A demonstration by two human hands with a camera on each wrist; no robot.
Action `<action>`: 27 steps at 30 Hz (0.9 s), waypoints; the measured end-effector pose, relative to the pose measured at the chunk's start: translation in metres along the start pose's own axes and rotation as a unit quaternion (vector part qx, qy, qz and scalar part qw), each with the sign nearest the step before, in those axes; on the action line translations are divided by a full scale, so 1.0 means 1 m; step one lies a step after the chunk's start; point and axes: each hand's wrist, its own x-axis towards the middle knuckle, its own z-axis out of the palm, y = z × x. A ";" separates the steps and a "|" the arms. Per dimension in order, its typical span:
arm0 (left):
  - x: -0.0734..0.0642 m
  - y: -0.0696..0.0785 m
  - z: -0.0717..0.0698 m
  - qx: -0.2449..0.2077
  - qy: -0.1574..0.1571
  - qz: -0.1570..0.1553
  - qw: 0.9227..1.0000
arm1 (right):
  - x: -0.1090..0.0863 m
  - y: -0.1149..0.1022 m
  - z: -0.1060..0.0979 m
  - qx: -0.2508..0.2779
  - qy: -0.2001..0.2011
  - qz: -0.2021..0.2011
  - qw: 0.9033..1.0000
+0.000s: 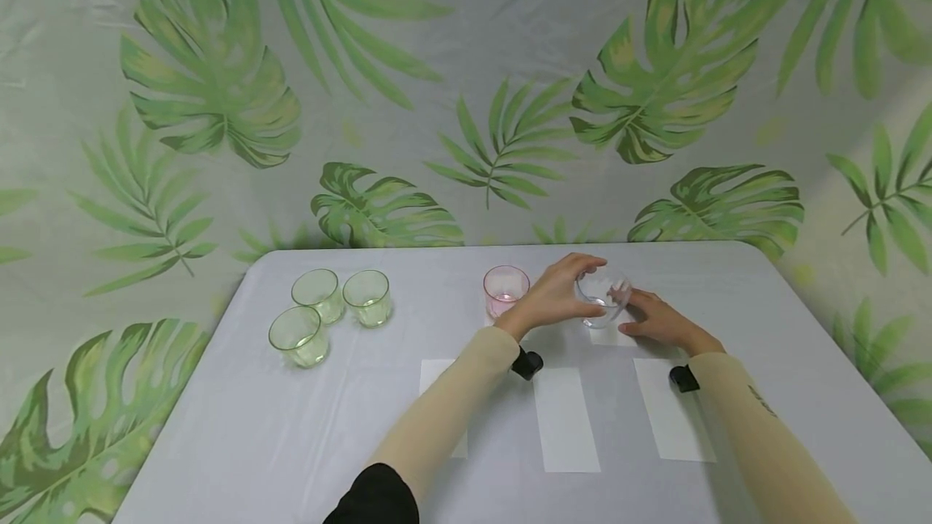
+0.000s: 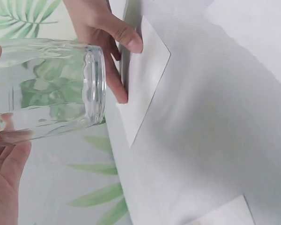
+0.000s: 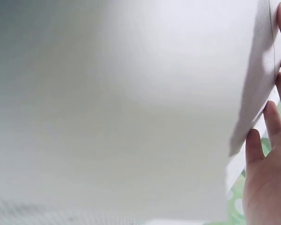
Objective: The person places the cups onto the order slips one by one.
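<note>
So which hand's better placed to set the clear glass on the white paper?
Left, I'd say: the left hand grips the clear glass; the right hand touches the white paper.

Wide lane left of the frame's centre, tight quarters right of it.
Between the green glasses (image 1: pixel 329 310) and the pink glass (image 1: pixel 504 288) I could cross bare counter (image 1: pixel 218 443); rightward, the clear glass (image 1: pixel 597 289) in my left grip (image 1: pixel 557 293) crowds my right grip (image 1: pixel 658 320).
</note>
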 end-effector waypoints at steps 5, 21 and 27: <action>0.013 -0.005 0.014 0.001 0.013 -0.024 1.000 | 0.000 0.000 0.001 -0.001 0.002 -0.005 1.000; 0.033 -0.017 0.056 0.012 0.060 -0.073 0.995 | 0.000 -0.002 0.000 -0.001 0.004 -0.009 1.000; 0.034 -0.015 0.062 0.006 0.066 -0.094 0.993 | -0.002 -0.005 -0.001 0.006 0.002 0.009 1.000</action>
